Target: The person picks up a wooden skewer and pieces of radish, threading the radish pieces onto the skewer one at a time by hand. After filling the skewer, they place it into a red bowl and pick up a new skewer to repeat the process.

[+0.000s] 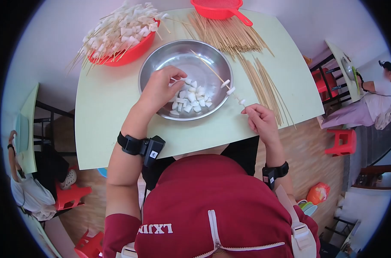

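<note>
A steel bowl (161,56) holds a heap of white chunks (191,99). My left hand (161,88) is over the bowl's left part, its fingers pinched at the edge of the heap on a small white piece. At the bowl's right, my right hand (262,120) is closed on the near end of a wooden skewer (206,63). Several white pieces are threaded on this skewer, spaced apart near my right hand. Its far end reaches over the bowl.
A red basket (131,56) piled with filled skewers stands at the back left. Bare skewers (230,36) lie at the back right, beside a red strainer (217,10). Other people sit at tables to the left and right, near red stools (341,142).
</note>
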A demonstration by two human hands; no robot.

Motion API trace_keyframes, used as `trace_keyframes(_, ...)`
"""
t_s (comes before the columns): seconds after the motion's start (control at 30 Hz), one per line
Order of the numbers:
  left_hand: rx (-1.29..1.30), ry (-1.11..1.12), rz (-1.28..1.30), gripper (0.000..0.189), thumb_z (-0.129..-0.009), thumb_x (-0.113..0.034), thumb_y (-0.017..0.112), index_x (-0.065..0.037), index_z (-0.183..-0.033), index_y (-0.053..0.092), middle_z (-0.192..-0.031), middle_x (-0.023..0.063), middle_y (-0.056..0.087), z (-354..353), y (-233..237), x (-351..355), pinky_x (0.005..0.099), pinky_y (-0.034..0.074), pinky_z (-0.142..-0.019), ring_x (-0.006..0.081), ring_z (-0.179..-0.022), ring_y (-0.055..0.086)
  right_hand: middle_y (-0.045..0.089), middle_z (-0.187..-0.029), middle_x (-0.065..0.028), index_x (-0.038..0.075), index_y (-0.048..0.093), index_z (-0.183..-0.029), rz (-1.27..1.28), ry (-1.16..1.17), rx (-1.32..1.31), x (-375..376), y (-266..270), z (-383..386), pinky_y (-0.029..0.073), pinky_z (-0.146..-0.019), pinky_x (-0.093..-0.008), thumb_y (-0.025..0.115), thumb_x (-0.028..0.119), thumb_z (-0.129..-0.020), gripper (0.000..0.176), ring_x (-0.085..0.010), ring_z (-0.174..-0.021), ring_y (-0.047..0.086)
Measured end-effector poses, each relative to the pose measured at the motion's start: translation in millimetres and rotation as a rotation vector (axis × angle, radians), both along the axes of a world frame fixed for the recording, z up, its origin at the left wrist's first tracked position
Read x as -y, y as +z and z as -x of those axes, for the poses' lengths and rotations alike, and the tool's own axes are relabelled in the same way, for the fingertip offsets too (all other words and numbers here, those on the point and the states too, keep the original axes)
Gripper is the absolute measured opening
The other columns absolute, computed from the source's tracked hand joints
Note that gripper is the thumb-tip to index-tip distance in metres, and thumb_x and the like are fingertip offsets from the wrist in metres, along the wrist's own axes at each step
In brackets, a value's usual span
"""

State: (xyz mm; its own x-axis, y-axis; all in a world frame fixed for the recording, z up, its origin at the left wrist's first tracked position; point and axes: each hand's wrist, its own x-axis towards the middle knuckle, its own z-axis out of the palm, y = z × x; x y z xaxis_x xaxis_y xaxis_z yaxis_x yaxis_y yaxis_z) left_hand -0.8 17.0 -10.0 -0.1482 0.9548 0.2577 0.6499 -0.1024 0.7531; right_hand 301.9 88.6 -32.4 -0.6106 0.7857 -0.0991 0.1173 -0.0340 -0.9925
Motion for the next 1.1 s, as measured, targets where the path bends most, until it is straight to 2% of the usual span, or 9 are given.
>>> trace_keyframes(0.13,-0.041,-0.02,0.063,0.019,-0.078,0.001,0.062,0.002,-0.096,0.063,-0.094,0.0113,0.064,-5,2,-9,0.0283,0.051,-0.072,0.0197,-0.08,0.064,0.041,-0.05,0.0065,0.001,0.062,-0.087,0.015,0.004,-0.039,-1,-7,-1,0.022,-0.04,-0.0187,0.052,0.017,-0.094,0.02,-0.0005,-0.043,0.032)
trace_keyframes(0.3,-0.176,-0.07,0.139,0.017,-0.074,0.003,0.064,0.003,-0.091,0.063,-0.085,0.0101,0.061,-5,-8,-23,0.0285,0.05,-0.065,0.0178,-0.074,0.061,0.041,-0.053,0.0066,-0.001,0.061,-0.086,-0.105,0.01,-0.024,5,-4,-2,0.024,-0.043,-0.0194,0.053,0.014,-0.093,0.018,-0.0007,-0.047,0.032)
trace_keyframes(0.53,-0.164,-0.026,0.183,0.017,-0.071,0.001,0.068,0.001,-0.087,0.063,-0.081,0.0082,0.06,-4,-3,-22,0.0282,0.048,-0.062,0.0158,-0.071,0.059,0.043,-0.054,0.0057,-0.002,0.061,-0.087,-0.101,0.033,-0.058,6,-3,-5,0.025,-0.044,-0.0195,0.054,0.012,-0.092,0.016,-0.0009,-0.048,0.034)
trace_keyframes(0.63,-0.07,0.001,0.269,0.016,-0.069,0.001,0.068,0.001,-0.084,0.062,-0.076,0.01,0.06,-3,2,-20,0.0282,0.049,-0.064,0.0172,-0.068,0.059,0.043,-0.055,0.0054,-0.002,0.062,-0.087,-0.089,0.031,-0.046,7,-3,-5,0.025,-0.044,-0.0194,0.054,0.011,-0.092,0.016,-0.001,-0.049,0.035)
trace_keyframes(0.73,0.043,0.083,0.145,0.019,-0.071,0.001,0.069,0.001,-0.088,0.064,-0.074,0.0071,0.062,-2,5,-16,0.0256,0.049,-0.065,0.0133,-0.068,0.059,0.044,-0.054,0.0051,-0.001,0.062,-0.087,-0.123,0.039,-0.057,7,-2,-6,0.026,-0.043,-0.0191,0.054,0.011,-0.092,0.015,-0.001,-0.048,0.036)
trace_keyframes(0.8,0.397,0.133,-0.009,0.018,-0.076,0.001,0.068,0.001,-0.094,0.063,-0.081,0.0051,0.063,6,6,-14,0.0243,0.05,-0.067,0.0117,-0.074,0.06,0.046,-0.054,0.004,-0.001,0.063,-0.087,-0.102,0.074,-0.028,6,-2,-10,0.027,-0.042,-0.0184,0.053,0.011,-0.092,0.016,-0.0014,-0.047,0.038)
trace_keyframes(0.83,0.392,0.136,-0.027,0.018,-0.076,0.001,0.068,0.001,-0.094,0.063,-0.081,0.0051,0.063,7,12,-11,0.0243,0.05,-0.067,0.0117,-0.074,0.06,0.046,-0.054,0.004,-0.001,0.063,-0.087,-0.118,0.08,-0.034,6,-3,-12,0.027,-0.042,-0.0184,0.053,0.011,-0.092,0.016,-0.0014,-0.047,0.038)
trace_keyframes(0.9,0.65,0.143,-0.15,0.019,-0.078,0.002,0.067,0.002,-0.096,0.063,-0.086,0.0058,0.064,4,30,-6,0.025,0.05,-0.07,0.0125,-0.077,0.061,0.047,-0.053,0.0027,-0.001,0.063,-0.086,-0.015,0.09,-0.129,5,-5,-16,0.028,-0.041,-0.0179,0.052,0.01,-0.092,0.016,-0.0022,-0.045,0.04)
trace_keyframes(1.1,0.715,0.087,-0.404,0.019,-0.078,0.003,0.066,0.002,-0.097,0.062,-0.089,0.0081,0.065,-2,98,-1,0.0255,0.051,-0.073,0.0136,-0.079,0.063,0.047,-0.052,0.0017,-0.004,0.062,-0.086,-0.096,0.092,-0.247,11,33,-1,0.029,-0.041,-0.0183,0.051,0.009,-0.093,0.018,-0.0034,-0.044,0.04)
